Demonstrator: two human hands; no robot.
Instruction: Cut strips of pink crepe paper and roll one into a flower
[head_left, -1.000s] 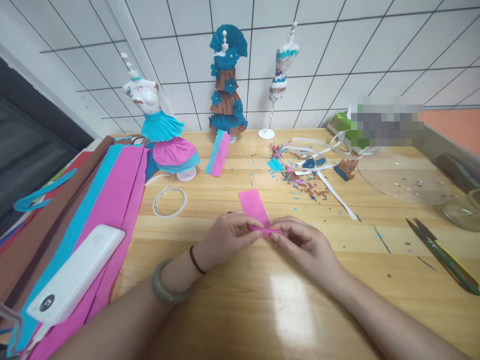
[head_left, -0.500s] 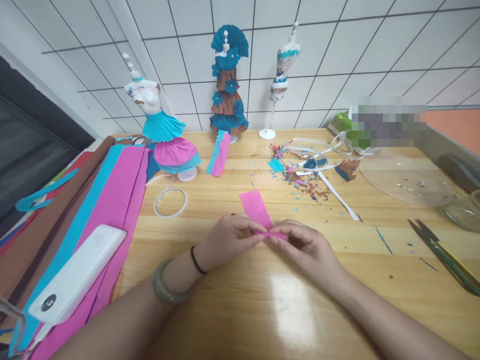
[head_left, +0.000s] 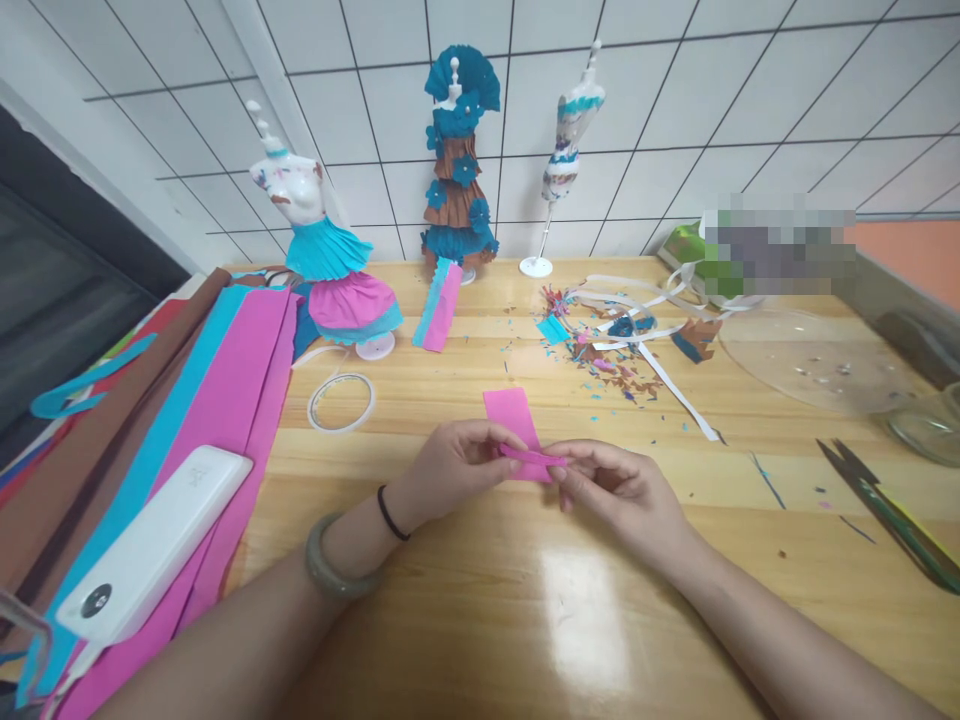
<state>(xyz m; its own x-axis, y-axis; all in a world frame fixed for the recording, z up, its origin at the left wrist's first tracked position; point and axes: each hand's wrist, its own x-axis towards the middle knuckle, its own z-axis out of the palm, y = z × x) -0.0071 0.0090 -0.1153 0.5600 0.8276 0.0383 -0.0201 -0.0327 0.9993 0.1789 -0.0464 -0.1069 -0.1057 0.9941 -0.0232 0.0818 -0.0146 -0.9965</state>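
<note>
A strip of pink crepe paper [head_left: 511, 412] stretches between my hands over the wooden table, its near end gathered into a narrow fold. My left hand [head_left: 466, 458] pinches the left end of that fold between thumb and fingers. At the other end, my right hand [head_left: 611, 480] grips it with thumb and forefinger. The paper's flat far part points away from me, toward the mini mannequins. A roll of double-sided tape [head_left: 341, 428] lies to the left of my left hand.
Three mini mannequins stand at the wall, one in a blue and brown paper dress [head_left: 456, 190]. Long paper sheets [head_left: 225, 370] with a white power bank [head_left: 157, 545] cover the left side. Paper scraps [head_left: 615, 370] lie mid-right; scissors [head_left: 885, 510] rest at the right.
The pink paper's far part has turned a little more upright in view. My hands have spread slightly, and more of the flat paper shows below the fold.
</note>
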